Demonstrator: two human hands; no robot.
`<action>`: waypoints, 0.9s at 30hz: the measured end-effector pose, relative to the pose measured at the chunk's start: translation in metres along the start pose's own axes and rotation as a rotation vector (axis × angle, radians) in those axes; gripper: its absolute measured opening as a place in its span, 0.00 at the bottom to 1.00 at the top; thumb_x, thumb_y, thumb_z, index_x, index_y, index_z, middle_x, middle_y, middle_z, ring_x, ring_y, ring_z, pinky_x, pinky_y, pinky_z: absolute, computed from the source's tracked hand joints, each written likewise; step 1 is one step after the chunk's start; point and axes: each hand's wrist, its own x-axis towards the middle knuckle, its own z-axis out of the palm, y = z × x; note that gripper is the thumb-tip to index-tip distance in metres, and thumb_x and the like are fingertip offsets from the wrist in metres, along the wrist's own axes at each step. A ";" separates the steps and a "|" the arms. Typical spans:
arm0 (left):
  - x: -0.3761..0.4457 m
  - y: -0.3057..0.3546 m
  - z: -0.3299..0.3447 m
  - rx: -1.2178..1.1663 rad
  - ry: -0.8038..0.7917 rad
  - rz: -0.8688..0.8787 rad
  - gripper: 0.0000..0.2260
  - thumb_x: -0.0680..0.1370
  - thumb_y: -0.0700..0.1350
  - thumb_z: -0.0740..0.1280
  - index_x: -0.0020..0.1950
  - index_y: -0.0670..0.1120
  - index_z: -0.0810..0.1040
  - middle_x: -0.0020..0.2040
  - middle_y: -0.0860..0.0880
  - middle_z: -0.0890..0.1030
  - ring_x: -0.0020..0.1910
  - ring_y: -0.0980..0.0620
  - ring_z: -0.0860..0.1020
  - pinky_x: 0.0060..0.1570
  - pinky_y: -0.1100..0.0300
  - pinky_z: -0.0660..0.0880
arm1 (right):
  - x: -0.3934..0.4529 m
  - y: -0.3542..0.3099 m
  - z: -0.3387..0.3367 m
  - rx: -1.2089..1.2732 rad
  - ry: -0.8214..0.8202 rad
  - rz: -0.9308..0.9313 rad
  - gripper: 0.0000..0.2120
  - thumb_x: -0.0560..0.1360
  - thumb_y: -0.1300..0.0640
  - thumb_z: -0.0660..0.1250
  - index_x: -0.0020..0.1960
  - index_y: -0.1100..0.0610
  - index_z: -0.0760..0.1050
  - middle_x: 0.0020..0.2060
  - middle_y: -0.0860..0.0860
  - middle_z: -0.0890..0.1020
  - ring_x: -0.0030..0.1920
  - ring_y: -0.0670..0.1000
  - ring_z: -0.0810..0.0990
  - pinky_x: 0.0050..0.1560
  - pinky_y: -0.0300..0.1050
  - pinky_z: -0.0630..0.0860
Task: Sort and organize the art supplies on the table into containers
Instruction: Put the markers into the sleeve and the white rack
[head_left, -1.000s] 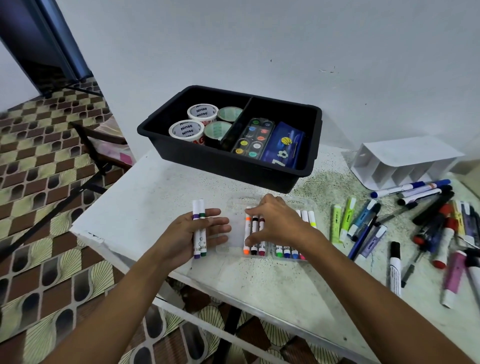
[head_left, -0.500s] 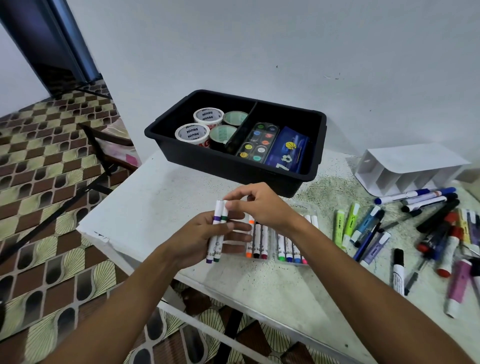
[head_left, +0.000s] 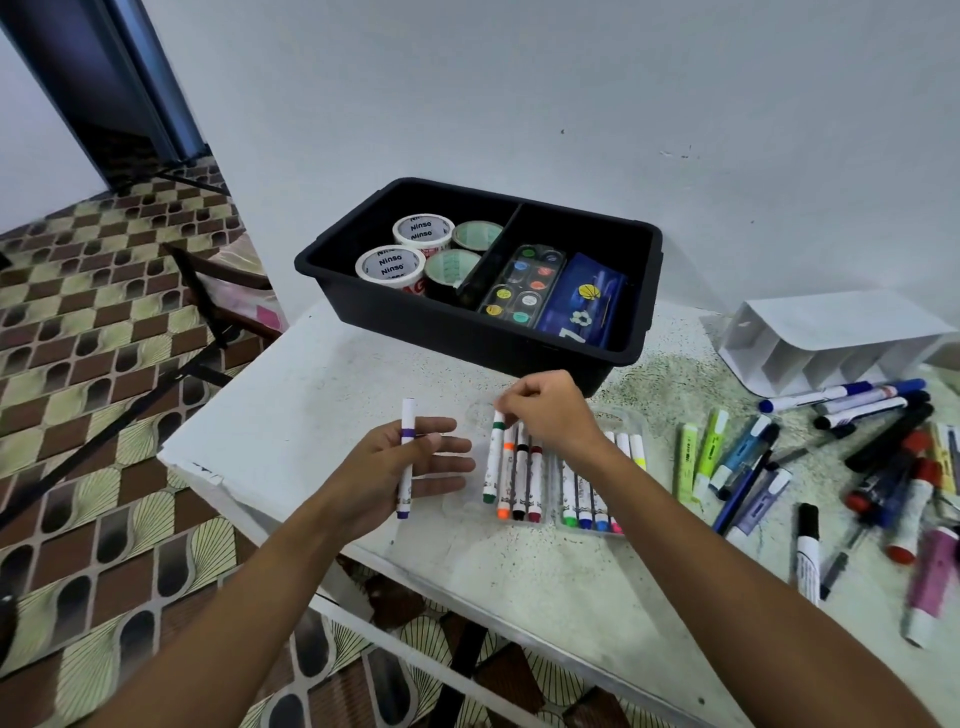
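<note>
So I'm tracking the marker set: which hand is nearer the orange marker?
Right. The right hand sits just above the orange marker; the left hand is off to its left, holding a purple marker.

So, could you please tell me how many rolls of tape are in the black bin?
4, all in the left compartment of the black bin: two white rolls at front left and back left, two greenish ones at front right and back right. More may lie hidden underneath.
</note>
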 end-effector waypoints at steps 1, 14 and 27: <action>0.001 0.000 0.000 -0.002 0.007 -0.001 0.12 0.82 0.38 0.58 0.63 0.37 0.75 0.55 0.38 0.82 0.53 0.39 0.82 0.47 0.51 0.82 | 0.000 0.000 0.002 -0.051 0.007 -0.030 0.09 0.74 0.60 0.70 0.36 0.61 0.82 0.32 0.51 0.83 0.33 0.47 0.80 0.37 0.43 0.78; -0.001 0.001 0.001 -0.041 0.034 -0.034 0.11 0.82 0.37 0.58 0.62 0.37 0.75 0.53 0.37 0.83 0.51 0.39 0.83 0.44 0.53 0.82 | -0.005 0.005 0.012 -0.541 0.026 -0.126 0.14 0.74 0.47 0.69 0.47 0.59 0.81 0.41 0.50 0.81 0.43 0.51 0.78 0.42 0.46 0.75; 0.002 0.001 -0.001 -0.091 0.048 -0.072 0.11 0.81 0.36 0.59 0.61 0.37 0.76 0.53 0.37 0.83 0.47 0.42 0.84 0.42 0.55 0.82 | -0.023 0.007 -0.003 -0.850 -0.272 -0.205 0.36 0.66 0.36 0.73 0.70 0.47 0.71 0.60 0.50 0.71 0.62 0.52 0.66 0.55 0.50 0.69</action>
